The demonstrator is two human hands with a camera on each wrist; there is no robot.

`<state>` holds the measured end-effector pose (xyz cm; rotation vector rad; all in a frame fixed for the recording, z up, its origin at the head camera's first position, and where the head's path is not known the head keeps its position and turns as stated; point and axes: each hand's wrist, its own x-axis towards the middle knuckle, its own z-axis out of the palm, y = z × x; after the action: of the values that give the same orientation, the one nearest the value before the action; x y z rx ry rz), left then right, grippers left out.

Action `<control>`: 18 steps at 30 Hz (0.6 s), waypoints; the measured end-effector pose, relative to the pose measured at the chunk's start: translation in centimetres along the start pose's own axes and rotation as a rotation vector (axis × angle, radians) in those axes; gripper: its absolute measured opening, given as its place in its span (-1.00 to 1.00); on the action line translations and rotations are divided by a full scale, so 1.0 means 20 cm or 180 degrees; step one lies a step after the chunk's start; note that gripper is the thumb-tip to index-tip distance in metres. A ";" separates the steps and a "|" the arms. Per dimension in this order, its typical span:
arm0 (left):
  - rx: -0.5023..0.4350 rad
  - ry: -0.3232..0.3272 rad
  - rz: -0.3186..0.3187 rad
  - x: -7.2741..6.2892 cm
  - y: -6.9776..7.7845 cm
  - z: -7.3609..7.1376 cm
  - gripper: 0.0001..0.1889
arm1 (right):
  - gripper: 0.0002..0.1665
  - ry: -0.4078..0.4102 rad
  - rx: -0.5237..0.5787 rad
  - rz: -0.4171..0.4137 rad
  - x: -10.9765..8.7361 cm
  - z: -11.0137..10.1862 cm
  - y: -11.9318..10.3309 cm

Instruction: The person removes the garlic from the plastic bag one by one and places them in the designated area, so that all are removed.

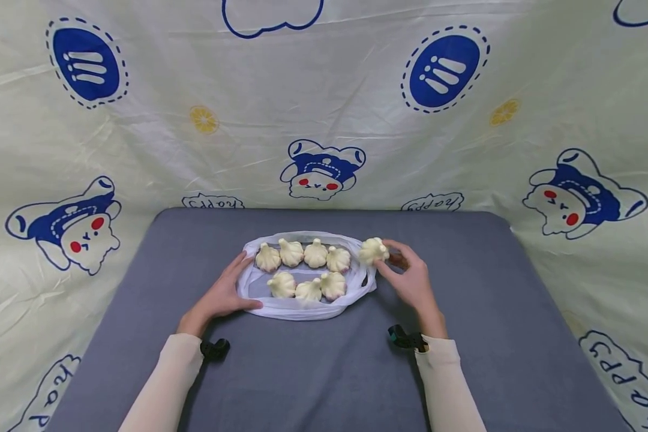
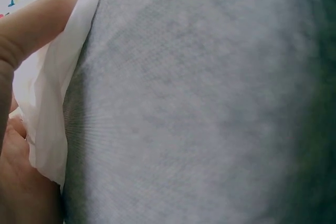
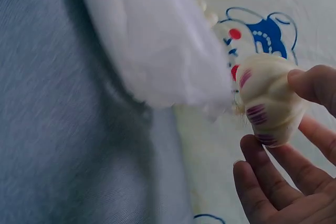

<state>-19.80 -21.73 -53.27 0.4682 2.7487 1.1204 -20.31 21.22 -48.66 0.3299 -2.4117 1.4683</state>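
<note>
A white plastic bag (image 1: 297, 311) lies with its mouth spread wide. Several garlic bulbs (image 1: 315, 253) stand inside it in two rows, pale cream with short stems. At the bag's left end my left hand (image 1: 224, 291) holds the rim, thumb along the front edge. The left wrist view shows the thumb (image 2: 37, 22) against the white plastic; the other fingers are mostly hidden. My right hand (image 1: 410, 279) pinches one more garlic bulb (image 3: 270, 100) between thumb and fingers, at the bag's right end. Purple streaks mark this bulb in the right wrist view.
A grey cloth (image 1: 308, 384) covers the table beneath the bag. Behind and beside the table hangs a pale curtain (image 1: 324, 78) printed with cartoon figures. Dark straps with small cameras (image 1: 215, 349) sit on both wrists.
</note>
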 end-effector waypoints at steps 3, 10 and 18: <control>-0.0021 0.0003 0.0008 0.01 0.01 0.00 0.19 | -0.42 0.0044 0.0000 0.0129 0.00 -0.01 0.04; -0.0056 -0.0038 -0.0071 0.01 0.02 0.00 0.18 | -0.43 0.0083 0.0031 0.0379 0.00 -0.05 0.13; -0.0120 -0.0048 -0.0114 0.00 0.02 0.00 0.17 | -0.45 0.0164 -0.0091 0.0624 -0.02 -0.08 0.21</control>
<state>-19.73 -21.52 -52.96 0.4191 2.7069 1.1534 -21.26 24.50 -51.60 0.0491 -2.4794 1.4998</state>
